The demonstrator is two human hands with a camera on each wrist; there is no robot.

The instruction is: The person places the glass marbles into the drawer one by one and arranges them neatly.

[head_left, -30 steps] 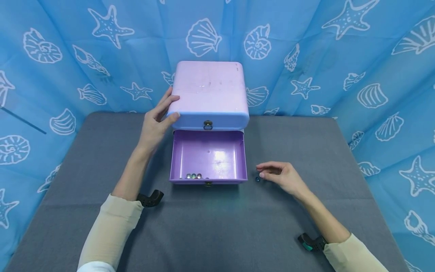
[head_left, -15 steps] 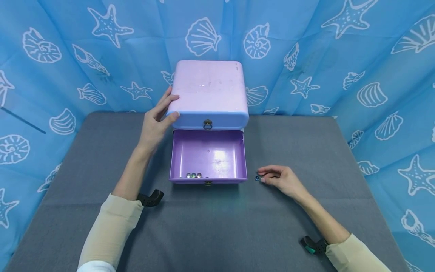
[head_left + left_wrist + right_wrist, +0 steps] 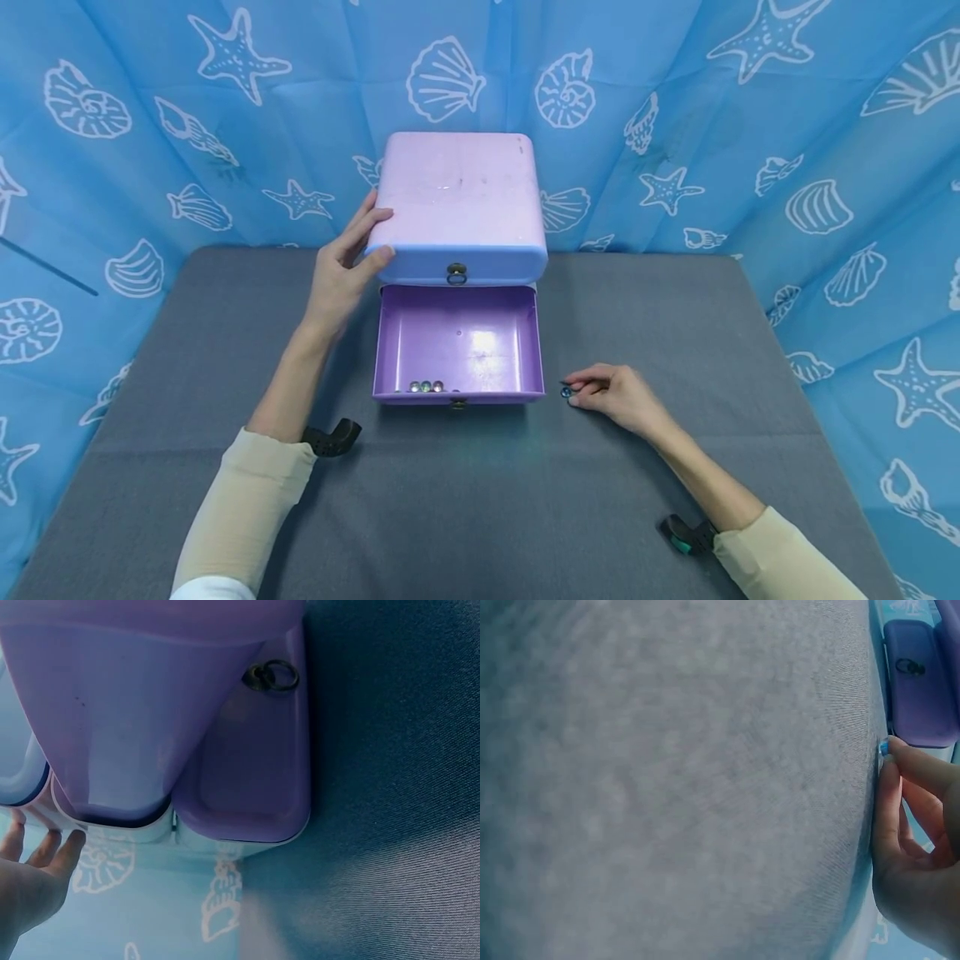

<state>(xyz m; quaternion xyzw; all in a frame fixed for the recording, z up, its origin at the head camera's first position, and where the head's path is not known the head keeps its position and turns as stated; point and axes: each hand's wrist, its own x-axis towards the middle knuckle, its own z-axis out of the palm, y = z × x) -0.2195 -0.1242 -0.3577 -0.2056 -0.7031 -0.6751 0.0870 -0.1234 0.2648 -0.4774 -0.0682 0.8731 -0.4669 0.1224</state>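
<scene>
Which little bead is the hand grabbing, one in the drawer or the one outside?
The one outside. The right hand pinches the blue bead on the grey cloth, just right of the open drawer. The other beads sit untouched inside the drawer's front edge.

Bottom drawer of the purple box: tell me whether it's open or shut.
Open. The bottom drawer is pulled out from under the box, its inside exposed, with a few beads lying along its front wall.
</scene>
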